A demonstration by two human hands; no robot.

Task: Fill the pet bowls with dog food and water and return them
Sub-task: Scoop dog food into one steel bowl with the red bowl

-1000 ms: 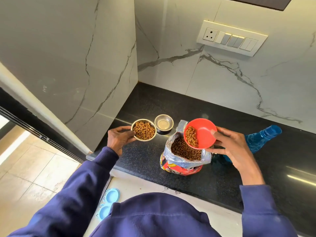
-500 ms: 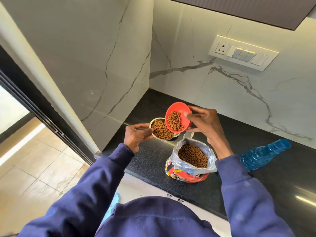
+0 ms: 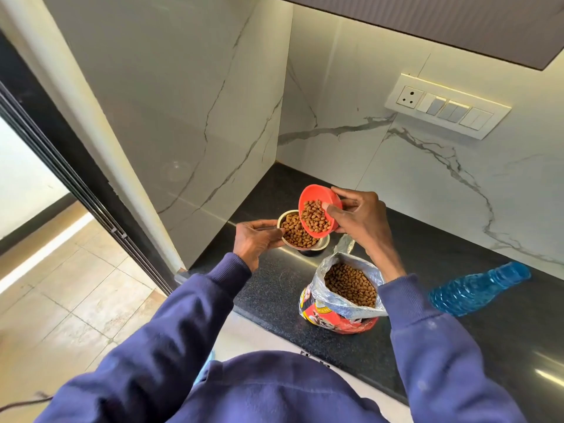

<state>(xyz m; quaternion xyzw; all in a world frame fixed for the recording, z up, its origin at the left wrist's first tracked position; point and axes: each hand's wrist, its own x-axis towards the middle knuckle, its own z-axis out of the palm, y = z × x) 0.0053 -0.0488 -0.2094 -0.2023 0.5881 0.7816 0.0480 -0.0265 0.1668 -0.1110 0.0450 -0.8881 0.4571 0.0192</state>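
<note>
While the right hand (image 3: 357, 221) grips a tilted red scoop (image 3: 319, 212) of kibble, the left hand (image 3: 258, 239) just beside it holds a steel bowl (image 3: 297, 232), apparently above a second bowl (image 3: 317, 247). The open food bag (image 3: 345, 294) stands below the right wrist.

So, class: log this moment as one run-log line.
step: pouring kibble | right hand: tilts red bowl | left hand: holds steel bowl | food bag: open | water bottle: untouched

Bright daylight enters from the left; glare streaks the black countertop (image 3: 503, 337), and wide-angle distortion bends edges.
</note>
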